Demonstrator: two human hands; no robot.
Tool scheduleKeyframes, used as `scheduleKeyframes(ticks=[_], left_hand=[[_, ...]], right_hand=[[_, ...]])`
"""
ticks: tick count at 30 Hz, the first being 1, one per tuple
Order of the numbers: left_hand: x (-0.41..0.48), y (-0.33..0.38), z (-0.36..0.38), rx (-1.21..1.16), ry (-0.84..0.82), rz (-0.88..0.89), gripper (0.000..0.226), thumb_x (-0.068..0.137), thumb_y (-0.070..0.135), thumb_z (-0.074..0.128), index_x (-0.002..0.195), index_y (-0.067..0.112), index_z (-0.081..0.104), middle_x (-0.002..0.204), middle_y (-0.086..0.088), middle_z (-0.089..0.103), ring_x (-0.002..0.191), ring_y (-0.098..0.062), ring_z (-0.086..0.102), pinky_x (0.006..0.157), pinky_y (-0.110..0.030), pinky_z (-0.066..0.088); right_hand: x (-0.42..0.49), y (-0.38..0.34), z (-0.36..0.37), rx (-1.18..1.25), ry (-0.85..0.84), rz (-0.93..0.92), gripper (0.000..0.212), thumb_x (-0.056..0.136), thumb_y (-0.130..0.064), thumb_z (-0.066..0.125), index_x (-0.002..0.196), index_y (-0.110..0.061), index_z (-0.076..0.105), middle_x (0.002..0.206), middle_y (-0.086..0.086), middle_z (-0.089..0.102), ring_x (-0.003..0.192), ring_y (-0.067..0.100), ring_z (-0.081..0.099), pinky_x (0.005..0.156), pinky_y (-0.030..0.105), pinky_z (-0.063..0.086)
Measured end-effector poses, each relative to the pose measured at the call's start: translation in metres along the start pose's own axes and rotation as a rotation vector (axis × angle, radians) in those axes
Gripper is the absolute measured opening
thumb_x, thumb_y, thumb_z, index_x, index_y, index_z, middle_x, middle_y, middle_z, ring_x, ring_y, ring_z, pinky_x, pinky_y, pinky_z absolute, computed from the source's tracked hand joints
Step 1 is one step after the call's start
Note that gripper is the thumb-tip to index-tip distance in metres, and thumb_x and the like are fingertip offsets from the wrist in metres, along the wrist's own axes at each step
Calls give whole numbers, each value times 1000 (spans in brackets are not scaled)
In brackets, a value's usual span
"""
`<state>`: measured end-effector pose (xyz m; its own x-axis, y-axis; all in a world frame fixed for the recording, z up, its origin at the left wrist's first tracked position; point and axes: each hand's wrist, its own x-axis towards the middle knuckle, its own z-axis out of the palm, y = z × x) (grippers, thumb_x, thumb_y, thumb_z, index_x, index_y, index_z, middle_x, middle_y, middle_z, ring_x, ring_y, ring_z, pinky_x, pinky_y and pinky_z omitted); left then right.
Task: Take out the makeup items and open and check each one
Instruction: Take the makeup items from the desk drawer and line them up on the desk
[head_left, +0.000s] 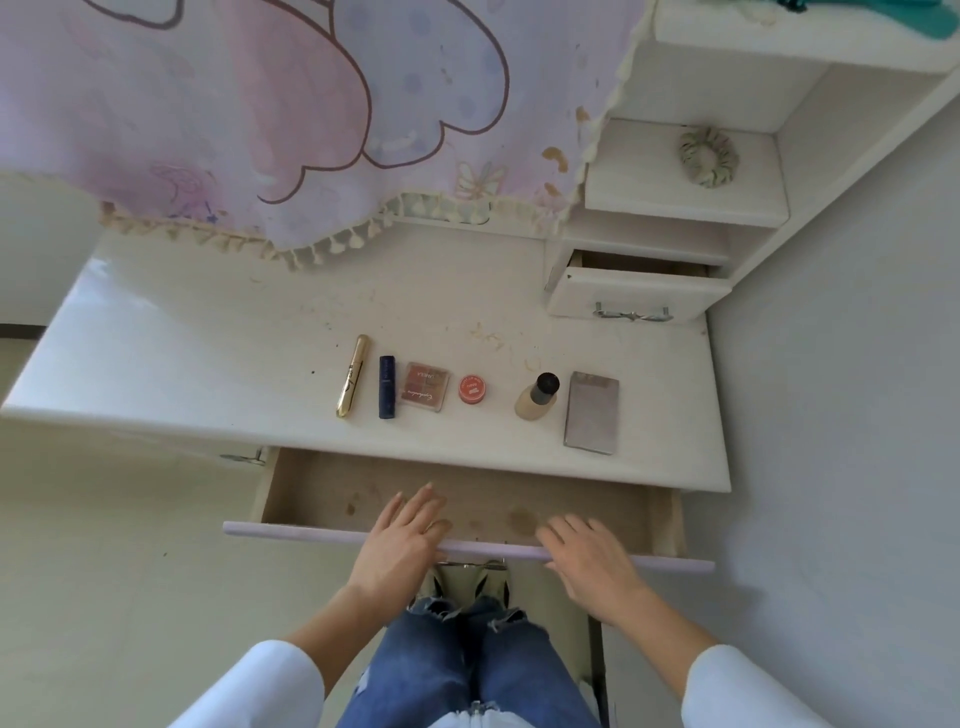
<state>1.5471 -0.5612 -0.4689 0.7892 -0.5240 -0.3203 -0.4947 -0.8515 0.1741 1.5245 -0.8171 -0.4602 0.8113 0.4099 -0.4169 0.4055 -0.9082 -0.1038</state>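
Note:
Several makeup items lie in a row on the white dresser top (208, 364): a gold mascara tube (354, 376), a dark blue lipstick (387, 387), a pink eyeshadow palette (426, 387), a small red round jar (472, 389), a foundation bottle (537, 396) with a black cap, and a silver compact (592, 413). Below them the wide drawer (332, 499) is pulled out, and I see nothing lying in it. My left hand (402, 540) and my right hand (592, 564) rest flat on the drawer's front edge, fingers spread, holding nothing.
A small drawer (636, 291) at the back right stands partly open. A green scrunchie (707, 156) lies on the shelf above it. A pink cartoon cloth (291, 119) with tassels hangs over the back of the dresser. A grey wall runs along the right side.

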Motion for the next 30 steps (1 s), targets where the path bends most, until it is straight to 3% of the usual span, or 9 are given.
scheduleKeyframes(ticks=[5,9,12,15,18,21,24,26,30], left_hand=[[27,-9,-16,69,96,-114,92,65,36,80,140,6,36,148,-14,38,138,-29,33,114,-42,6],[51,-14,-26,82,52,-95,72,95,27,47,149,10,3,158,-7,2,147,-23,1,115,-38,-15],[57,-18,-29,30,86,-93,66,81,23,71,139,10,43,147,-8,42,135,-23,41,113,-38,23],[61,-23,-21,45,110,-68,68,46,27,93,109,12,71,115,-4,70,104,-20,68,87,-39,53],[66,-20,-24,44,148,-70,62,40,21,94,98,13,75,105,-3,73,95,-19,71,83,-38,56],[68,-17,-31,-21,163,-123,53,43,15,92,92,13,73,100,-2,71,88,-20,70,81,-33,56],[62,-8,-39,-200,126,-167,46,83,11,64,128,9,54,141,-5,48,129,-27,48,105,-35,39],[51,-4,-42,-279,115,-249,49,95,21,48,143,16,36,155,-1,26,143,-20,25,114,-33,25],[14,6,-38,-427,281,-478,45,96,24,45,140,21,40,150,1,36,137,-19,35,109,-32,34]], right_hand=[[25,9,-14,-82,98,127,94,38,-20,94,124,-4,62,133,12,60,122,27,58,102,44,37],[43,16,-32,-140,90,139,86,68,-13,82,142,-4,40,149,12,41,137,25,41,112,37,27],[49,22,-38,-142,78,100,81,37,-15,94,114,-7,69,118,9,69,103,20,68,88,32,54],[50,26,-32,-163,104,89,74,29,-11,93,101,-10,75,104,4,74,86,17,70,78,29,54],[52,26,-32,-184,119,105,64,33,-8,90,95,-13,74,100,1,72,81,17,66,76,32,38],[59,21,-42,-208,159,82,50,30,-2,84,75,-17,67,76,-2,64,66,17,59,62,28,44],[62,18,-53,-205,154,44,39,37,-12,86,68,-18,63,68,-3,58,63,17,55,58,28,44],[64,15,-62,-160,124,42,29,64,-29,79,85,-17,63,84,-1,60,79,20,57,69,33,45],[81,-3,-68,-10,50,-80,35,94,-34,42,124,-16,45,124,1,48,115,22,44,94,34,35]])
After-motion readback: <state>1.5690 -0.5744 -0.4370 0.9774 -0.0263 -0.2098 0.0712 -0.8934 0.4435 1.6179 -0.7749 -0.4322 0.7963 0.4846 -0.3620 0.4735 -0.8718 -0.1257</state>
